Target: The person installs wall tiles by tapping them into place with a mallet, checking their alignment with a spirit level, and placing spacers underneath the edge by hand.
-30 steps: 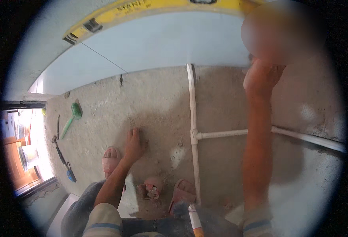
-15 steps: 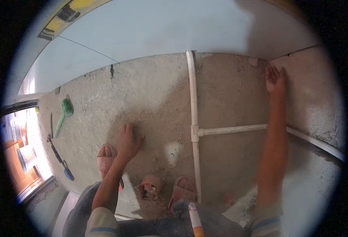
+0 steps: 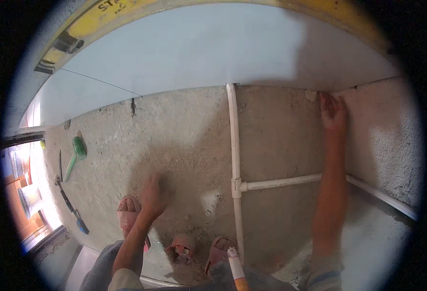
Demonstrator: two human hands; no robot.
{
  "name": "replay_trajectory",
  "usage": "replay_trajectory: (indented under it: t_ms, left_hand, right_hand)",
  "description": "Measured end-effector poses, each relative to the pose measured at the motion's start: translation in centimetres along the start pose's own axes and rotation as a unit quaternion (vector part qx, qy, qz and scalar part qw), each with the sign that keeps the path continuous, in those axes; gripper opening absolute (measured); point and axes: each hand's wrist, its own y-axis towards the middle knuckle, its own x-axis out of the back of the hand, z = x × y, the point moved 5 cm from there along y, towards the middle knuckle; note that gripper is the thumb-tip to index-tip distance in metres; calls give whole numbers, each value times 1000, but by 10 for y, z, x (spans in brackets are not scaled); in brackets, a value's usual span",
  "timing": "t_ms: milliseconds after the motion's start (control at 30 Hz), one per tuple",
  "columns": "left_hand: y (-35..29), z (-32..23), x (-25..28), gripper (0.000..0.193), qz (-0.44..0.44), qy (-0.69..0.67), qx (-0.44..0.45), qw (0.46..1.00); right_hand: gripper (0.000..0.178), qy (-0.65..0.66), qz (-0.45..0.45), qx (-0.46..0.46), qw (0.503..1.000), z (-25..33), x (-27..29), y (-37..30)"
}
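Observation:
My right hand [image 3: 333, 112] reaches to the far right corner, its fingers apart at the lower edge of a large pale wall panel [image 3: 199, 46]. A small pale chip [image 3: 311, 95] lies beside those fingertips. My left hand [image 3: 153, 196] hovers low over the dusty concrete floor [image 3: 189, 126], partly blurred, with the fingers loosely out and nothing seen in them. A white pipe [image 3: 233, 136] runs along the floor between my hands. Its side branch [image 3: 281, 182] passes under my right forearm toward the right wall.
A yellow spirit level [image 3: 92, 24] curves across the top. On the left lie a green mallet [image 3: 79, 147], a thin dark bar [image 3: 60, 165] and a blue-ended tool [image 3: 81, 224]. Pink sandals [image 3: 127, 217] are on my feet; small rubble [image 3: 181, 250] lies between them. A cigarette [image 3: 236, 269] juts in below.
The view has tilted up, so the floor sits lower and more of the level shows. My right fingertips have moved closer to the panel's bottom edge. My left hand has shifted slightly and blurs.

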Motion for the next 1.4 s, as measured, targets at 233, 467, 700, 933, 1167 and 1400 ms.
replay_trajectory:
  t_ms: [233,467,700,933,1167,1400]
  left_hand:
    - [1,6,-2,54,11,9,15,1000]
    - [2,-1,1,50,8,-7,-6,1000]
    - [4,-1,1,43,8,-5,7,1000]
    - [3,0,1,45,3,1,11,1000]
    - [2,-1,1,47,15,-25,18,999]
    - [2,11,-6,49,-19,15,3,1000]
  right_hand:
    - [49,26,-43,30,998,-6,5,1]
    - [46,11,-28,53,998,-11,0,-7]
    - [45,56,-52,79,994,-12,4,-2]
    - [40,-4,-76,90,993,-14,8,3]
    - [40,-16,-91,86,992,-17,7,2]
    - [42,11,-98,89,991,-20,0,-4]
